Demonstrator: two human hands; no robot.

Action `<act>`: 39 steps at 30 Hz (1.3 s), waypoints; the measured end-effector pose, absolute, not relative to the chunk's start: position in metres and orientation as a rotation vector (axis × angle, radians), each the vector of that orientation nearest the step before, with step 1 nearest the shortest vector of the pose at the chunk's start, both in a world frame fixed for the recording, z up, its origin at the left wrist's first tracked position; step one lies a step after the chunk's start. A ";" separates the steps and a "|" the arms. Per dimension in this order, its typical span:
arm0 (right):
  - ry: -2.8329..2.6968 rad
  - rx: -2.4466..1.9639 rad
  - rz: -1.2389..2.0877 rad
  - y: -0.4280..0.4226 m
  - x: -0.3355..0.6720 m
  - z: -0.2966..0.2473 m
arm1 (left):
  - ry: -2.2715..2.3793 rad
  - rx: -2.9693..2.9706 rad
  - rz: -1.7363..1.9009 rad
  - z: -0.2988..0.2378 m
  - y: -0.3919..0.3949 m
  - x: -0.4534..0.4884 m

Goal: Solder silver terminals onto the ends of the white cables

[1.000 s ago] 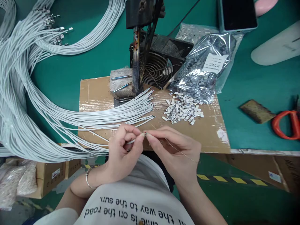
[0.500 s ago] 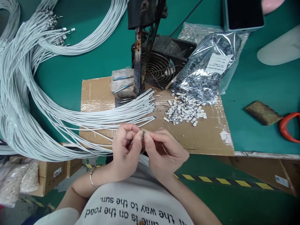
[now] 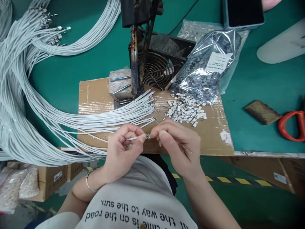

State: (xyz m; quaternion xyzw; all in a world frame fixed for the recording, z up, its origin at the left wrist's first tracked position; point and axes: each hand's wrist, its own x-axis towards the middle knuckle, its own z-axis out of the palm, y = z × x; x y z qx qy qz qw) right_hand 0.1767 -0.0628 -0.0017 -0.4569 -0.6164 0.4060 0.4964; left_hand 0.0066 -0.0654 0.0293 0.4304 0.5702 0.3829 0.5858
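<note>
My left hand pinches a white cable just behind its end, where small bare strands stick out past the thumb and forefinger. Close to that end is my right hand, its thumb and forefinger bent and slightly apart from the cable tip. A thin silvery solder wire runs through the right hand and out behind the fingers. Just beyond both hands, a fan of white cables lies on the cardboard, stripped ends to the right. Small white connector pieces are heaped beyond the right hand.
A stained soldering iron points down from a black holder beside a fan. At the back right are a bag of small parts and a phone. Red-handled scissors lie far right. Cardboard covers the table's front edge.
My hands were pressed together at the fingertips; the right hand has drawn off to the right, and the cable end now shows in the left. The view has shifted slightly.
</note>
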 end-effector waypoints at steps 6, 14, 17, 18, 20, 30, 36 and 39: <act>-1.734 -0.890 0.904 -0.048 0.173 -0.007 | 1.284 0.965 0.792 0.033 -0.063 0.005; -1.608 -1.011 0.810 -0.053 0.191 -0.028 | 1.327 0.978 0.803 0.026 -0.059 -0.003; -1.446 -1.253 0.570 -0.052 0.212 -0.031 | 1.436 1.022 0.981 0.026 -0.053 -0.010; -1.462 -1.311 0.528 -0.051 0.217 -0.033 | 1.474 1.024 1.007 0.026 -0.050 -0.011; -1.618 -1.402 0.428 -0.047 0.224 -0.036 | 1.525 1.031 1.022 0.026 -0.044 -0.011; -2.097 -1.590 0.139 -0.051 0.224 -0.030 | 1.538 1.036 1.029 0.023 -0.037 -0.005; -1.994 -1.834 0.129 -0.069 0.220 -0.019 | 1.494 1.037 1.032 0.023 -0.036 -0.003; -1.941 -1.805 0.176 -0.072 0.222 -0.016 | 1.475 1.012 1.006 0.023 -0.035 -0.003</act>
